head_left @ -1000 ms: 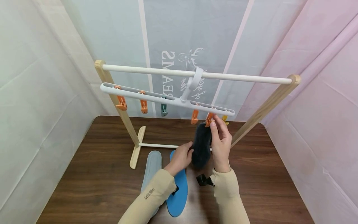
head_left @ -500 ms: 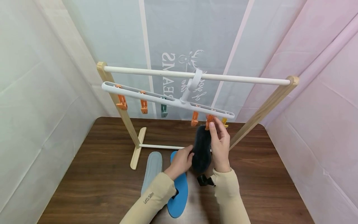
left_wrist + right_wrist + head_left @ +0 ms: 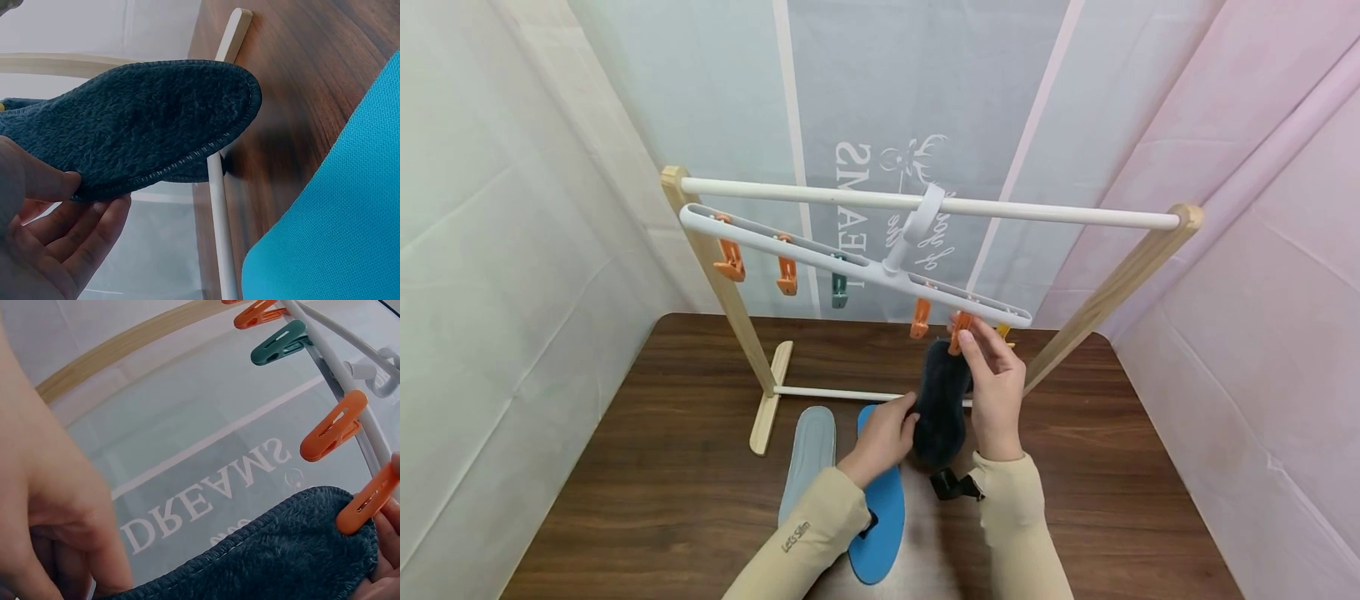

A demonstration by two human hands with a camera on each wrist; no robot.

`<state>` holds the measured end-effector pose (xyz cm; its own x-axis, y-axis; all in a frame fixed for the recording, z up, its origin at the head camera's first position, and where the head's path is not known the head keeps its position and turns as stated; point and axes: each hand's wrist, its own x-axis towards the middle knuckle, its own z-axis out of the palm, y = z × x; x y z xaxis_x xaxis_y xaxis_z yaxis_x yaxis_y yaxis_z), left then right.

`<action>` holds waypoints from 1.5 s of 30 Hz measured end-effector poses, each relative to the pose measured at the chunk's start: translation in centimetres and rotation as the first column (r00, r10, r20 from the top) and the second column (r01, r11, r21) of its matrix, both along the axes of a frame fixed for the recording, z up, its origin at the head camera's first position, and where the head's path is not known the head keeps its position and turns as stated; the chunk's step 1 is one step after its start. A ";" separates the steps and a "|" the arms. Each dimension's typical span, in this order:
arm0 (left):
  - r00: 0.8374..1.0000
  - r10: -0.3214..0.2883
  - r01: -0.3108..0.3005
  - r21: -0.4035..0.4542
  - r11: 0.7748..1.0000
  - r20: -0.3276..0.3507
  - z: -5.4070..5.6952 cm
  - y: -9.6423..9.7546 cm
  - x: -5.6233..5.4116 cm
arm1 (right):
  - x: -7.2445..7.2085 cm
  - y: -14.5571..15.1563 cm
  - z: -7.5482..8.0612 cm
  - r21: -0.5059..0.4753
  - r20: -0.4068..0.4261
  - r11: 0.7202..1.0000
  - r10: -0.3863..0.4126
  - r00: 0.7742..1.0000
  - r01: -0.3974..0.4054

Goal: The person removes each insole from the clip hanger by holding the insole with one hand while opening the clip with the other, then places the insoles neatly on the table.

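Between my hands hangs a dark fleecy insole [image 3: 942, 408] with a stitched edge. My left hand [image 3: 883, 437] pinches its side edge between thumb and fingers. My right hand [image 3: 996, 392] is at its upper end, pinching an orange clip [image 3: 959, 333] between thumb and fingertips. In the right wrist view the tip of this clip [image 3: 369, 500] lies over the insole's end [image 3: 312, 531]. The clip hangs from a white hanger [image 3: 880, 273], which tilts down to the right. Behind the insole, part of a second dark piece [image 3: 187, 172] shows in the left wrist view.
The hanger hooks over the white rail [image 3: 1052, 208] of a wooden stand [image 3: 718, 304]. Other orange clips [image 3: 787, 271], a green clip [image 3: 839, 287] and a yellow clip [image 3: 1003, 333] hang from it. A grey insole [image 3: 811, 454] and a blue insole [image 3: 880, 542] lie on the table [image 3: 647, 483].
The hanger's left end has risen and its right end has dipped. The orange clip and the dark insole have come slightly lower with my right hand. My left hand keeps its grip on the insole.
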<state>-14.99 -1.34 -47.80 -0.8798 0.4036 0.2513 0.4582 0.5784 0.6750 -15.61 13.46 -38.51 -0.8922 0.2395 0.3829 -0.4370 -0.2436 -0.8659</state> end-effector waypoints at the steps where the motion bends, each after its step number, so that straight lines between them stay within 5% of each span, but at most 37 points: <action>1: 1.000 -0.001 0.001 0.001 1.000 0.002 0.0 0.0 0.1 | -0.1 0.0 0.0 -0.019 -0.010 1.000 0.008 1.000 -0.008; 16: 1.000 -0.028 0.028 0.016 0.999 -0.006 0.0 -0.3 0.8 | -0.8 0.1 0.3 -0.139 -0.064 0.990 0.012 0.998 -0.020; 45: 0.995 -0.050 0.046 0.052 0.998 0.084 -1.8 -1.2 2.6 | -0.8 0.1 0.4 -0.153 -0.037 0.987 0.040 0.999 -0.045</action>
